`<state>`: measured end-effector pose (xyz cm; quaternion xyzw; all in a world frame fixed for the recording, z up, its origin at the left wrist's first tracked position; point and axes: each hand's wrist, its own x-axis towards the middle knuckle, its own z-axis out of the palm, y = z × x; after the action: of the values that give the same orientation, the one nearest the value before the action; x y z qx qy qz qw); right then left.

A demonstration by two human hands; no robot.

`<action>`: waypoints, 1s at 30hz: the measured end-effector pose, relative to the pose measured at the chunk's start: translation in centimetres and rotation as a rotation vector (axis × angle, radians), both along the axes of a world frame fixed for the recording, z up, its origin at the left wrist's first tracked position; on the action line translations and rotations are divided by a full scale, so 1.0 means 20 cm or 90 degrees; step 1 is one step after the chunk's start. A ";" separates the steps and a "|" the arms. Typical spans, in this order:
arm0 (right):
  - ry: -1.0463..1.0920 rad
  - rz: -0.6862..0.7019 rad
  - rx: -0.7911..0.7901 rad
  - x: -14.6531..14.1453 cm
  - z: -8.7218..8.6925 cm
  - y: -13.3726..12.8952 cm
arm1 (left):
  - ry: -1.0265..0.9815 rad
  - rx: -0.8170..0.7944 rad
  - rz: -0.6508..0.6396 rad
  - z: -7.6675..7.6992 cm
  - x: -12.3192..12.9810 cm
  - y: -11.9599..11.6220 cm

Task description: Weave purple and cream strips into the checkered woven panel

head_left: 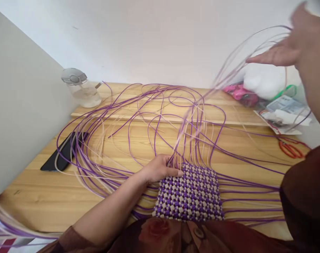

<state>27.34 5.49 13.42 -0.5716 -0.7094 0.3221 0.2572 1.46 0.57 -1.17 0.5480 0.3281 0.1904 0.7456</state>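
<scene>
A woven panel [189,193] in a purple and beige check lies against the front of my body at the table's near edge. My left hand [160,168] grips its upper left corner, thumb on top, where strands come out between the fingers. Raised high at the upper right, my right hand [286,45] has its thumb and fingers spread apart, slightly blurred. Several lifted strands [228,75] run from the panel's top edge up to that hand. Long loose purple and beige strands [83,154] fan out from the panel's sides and top.
A lidded clear jug [83,93] stands at the back left. Beneath strands lies a black flat case [61,154]. At right are red-handled scissors [290,147], a pink item in plastic [240,94], a white bundle [265,80] and papers [286,109]. A wall backs the wooden table [38,196].
</scene>
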 end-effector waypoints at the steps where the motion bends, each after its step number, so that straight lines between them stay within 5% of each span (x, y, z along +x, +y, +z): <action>1: 0.002 -0.003 -0.016 -0.01 -0.01 0.03 | 0.007 -0.004 0.007 0.00 0.00 0.00; 6: -0.072 0.050 -0.150 -0.10 -0.09 0.13 | 0.048 0.014 0.018 0.00 0.00 0.00; 9: -0.154 0.159 -0.219 -0.15 -0.24 -0.03 | 0.040 0.040 0.003 0.02 -0.01 0.01; 11: -0.146 0.204 -0.134 -0.18 -0.38 -0.22 | 0.028 0.045 -0.029 0.03 -0.04 0.02; 17: 0.010 0.024 0.149 -0.27 -0.64 -0.62 | 0.095 -0.018 -0.042 0.03 -0.11 0.06; 21: 0.035 0.073 0.333 -0.28 -0.69 -0.69 | 0.132 -0.073 -0.009 0.08 -0.14 0.07; 25: 0.056 0.172 0.485 -0.28 -0.72 -0.71 | 0.207 -0.102 -0.091 0.17 -0.16 0.05; 30: 0.088 0.204 0.536 -0.28 -0.74 -0.70 | 0.184 -0.216 -0.120 0.19 -0.15 -0.03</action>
<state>21.77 -8.61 -1.39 -0.2776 -0.8393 0.0789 0.4607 -1.45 -0.13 2.70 0.4647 0.4059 -0.0182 0.7868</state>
